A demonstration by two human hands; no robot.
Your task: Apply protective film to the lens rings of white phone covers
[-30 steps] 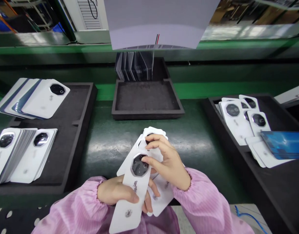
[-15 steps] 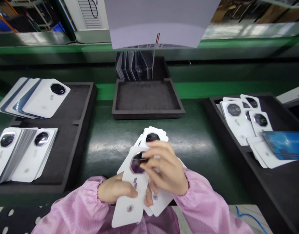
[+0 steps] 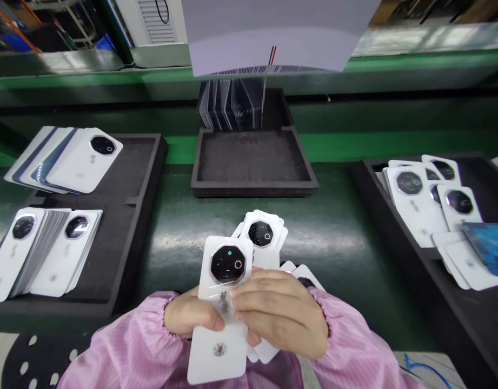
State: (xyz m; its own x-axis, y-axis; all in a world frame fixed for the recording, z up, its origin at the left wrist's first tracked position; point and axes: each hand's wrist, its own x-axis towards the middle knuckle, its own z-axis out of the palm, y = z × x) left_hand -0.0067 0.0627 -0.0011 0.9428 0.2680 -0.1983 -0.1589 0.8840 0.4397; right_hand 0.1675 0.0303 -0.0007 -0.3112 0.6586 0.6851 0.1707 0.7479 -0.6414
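The dark green counter (image 3: 333, 232) spreads out beyond the fingers. The left tray (image 3: 121, 237) and right tray (image 3: 389, 259), both bearing white panels, sit well apart from the fingers on either side; a middle tray (image 3: 251, 162) lies straight ahead of them.

Nearer in, a loose fan of white panels (image 3: 267, 256) pokes out just past the right fingers (image 3: 269, 289) and under them. What supports the fan is hidden.

The held panel (image 3: 210, 359) lies tilted across the left fingers (image 3: 208, 315), thumb pressed on its face, the rest out of sight behind. It looks light, thin and stiff, probably slick and easy to scratch or chip, so a hold by the long edges seems safest. The right fingers lie nearly straight and together over its right edge; whether they grip it I cannot tell.

The dark lens block (image 3: 228, 263) sits beyond the left thumb, best left untouched; the round print (image 3: 220, 349) is just nearer than that thumb.
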